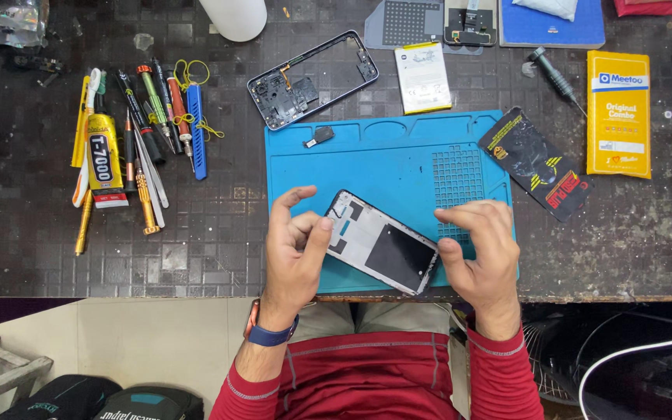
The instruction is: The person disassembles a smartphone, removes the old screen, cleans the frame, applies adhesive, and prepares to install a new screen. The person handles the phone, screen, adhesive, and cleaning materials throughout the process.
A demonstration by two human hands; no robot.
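A phone screen assembly point(386, 247), back side up with a white frame and black patch, lies tilted on the blue repair mat point(383, 159). My left hand point(295, 253) touches its left end with thumb and curled fingers. My right hand point(482, 253) hovers at its right end, fingers bent above the mat's grid area; whether it grips the panel is unclear. A small black part point(319, 137) rests on the mat's upper left.
A phone mid-frame point(313, 78) and a white battery point(423, 78) lie beyond the mat. Left are tweezers, screwdrivers, a blue pry tool point(197, 132) and a glue tube point(103, 155). Right: a black packet point(537, 162), yellow packet point(619, 113), screwdriver point(555, 76). A white cylinder point(233, 17) stands behind.
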